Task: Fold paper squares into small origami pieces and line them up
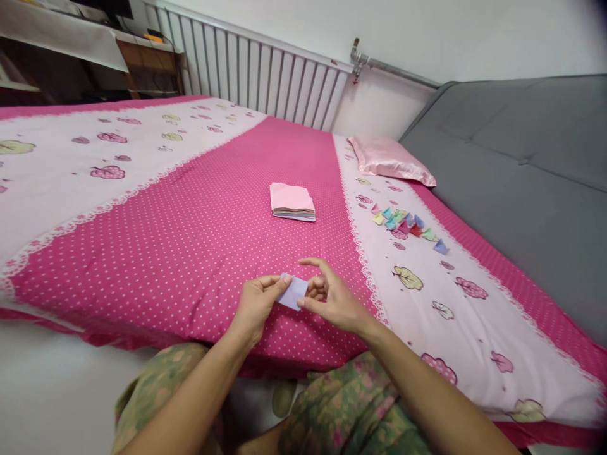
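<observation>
A small pale lilac folded paper (pixel 293 292) is held just above the near edge of the bed. My left hand (pixel 256 303) pinches its left end and my right hand (pixel 332 297) pinches its right end, with the right forefinger raised. Farther out on the pink dotted bedsheet (pixel 199 234) lies a stack of paper squares (pixel 292 201) with a pink sheet on top. To the right, on the pale band of the sheet, several small folded paper pieces (pixel 408 222) in mixed colours lie in a loose row.
A pink satin pillow (pixel 389 161) lies at the bed's far right corner. A grey upholstered headboard (pixel 516 170) runs along the right. A white radiator (pixel 265 72) stands behind the bed and a desk (pixel 95 50) at the far left. My knees in green patterned trousers (pixel 332 404) press against the bed's edge.
</observation>
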Tool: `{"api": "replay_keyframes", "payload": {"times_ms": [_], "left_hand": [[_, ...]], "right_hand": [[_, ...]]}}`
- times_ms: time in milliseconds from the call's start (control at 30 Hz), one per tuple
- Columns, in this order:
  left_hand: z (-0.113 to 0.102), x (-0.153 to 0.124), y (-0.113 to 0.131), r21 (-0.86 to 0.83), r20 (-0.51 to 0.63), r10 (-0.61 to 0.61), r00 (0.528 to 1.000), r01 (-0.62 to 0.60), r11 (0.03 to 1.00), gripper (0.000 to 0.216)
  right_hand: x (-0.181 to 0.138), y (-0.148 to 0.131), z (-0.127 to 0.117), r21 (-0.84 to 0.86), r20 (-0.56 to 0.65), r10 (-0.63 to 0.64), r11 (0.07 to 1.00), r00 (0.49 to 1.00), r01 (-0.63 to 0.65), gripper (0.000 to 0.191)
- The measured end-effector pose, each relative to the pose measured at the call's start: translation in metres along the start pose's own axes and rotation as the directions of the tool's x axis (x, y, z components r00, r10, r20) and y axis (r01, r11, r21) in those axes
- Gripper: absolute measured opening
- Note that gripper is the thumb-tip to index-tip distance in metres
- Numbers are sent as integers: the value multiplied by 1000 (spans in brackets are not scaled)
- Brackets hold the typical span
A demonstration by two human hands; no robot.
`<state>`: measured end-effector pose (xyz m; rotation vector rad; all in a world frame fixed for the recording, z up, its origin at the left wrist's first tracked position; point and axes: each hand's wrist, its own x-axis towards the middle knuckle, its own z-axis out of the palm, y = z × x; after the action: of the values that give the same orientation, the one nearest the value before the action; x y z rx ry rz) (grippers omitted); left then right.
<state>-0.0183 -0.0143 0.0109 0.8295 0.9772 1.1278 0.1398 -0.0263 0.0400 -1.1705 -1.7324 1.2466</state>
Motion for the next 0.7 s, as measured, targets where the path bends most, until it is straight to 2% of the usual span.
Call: {"api": "replay_keyframes", "payload": {"times_ms": [67,167,233,500,700], "left_hand": [[-2,0,-1,-9,-14,11,1000,-12,1000,26],[-4,1,-2,-21,-4,11,1000,-11,1000,24],[-4,0,-2,-26,20,-7,1000,8,1000,23],[0,-3,0,-12,30,-34,999,35,999,24],[0,-1,-2,10,72,-24,997,23,1000,24]], "right_hand": [[-1,-4,-5,-69,71,-63,995,995,68,64],[-1,-7,-12,-157,170,-131,975,977,159,45],[-1,-7,-14,-187,193,-153,964,969,190,33],[0,-3,-10,-235,120,-161,954,980,186,30],[2,-1,-9,-260,61,-133,955,989,145,18]]}}
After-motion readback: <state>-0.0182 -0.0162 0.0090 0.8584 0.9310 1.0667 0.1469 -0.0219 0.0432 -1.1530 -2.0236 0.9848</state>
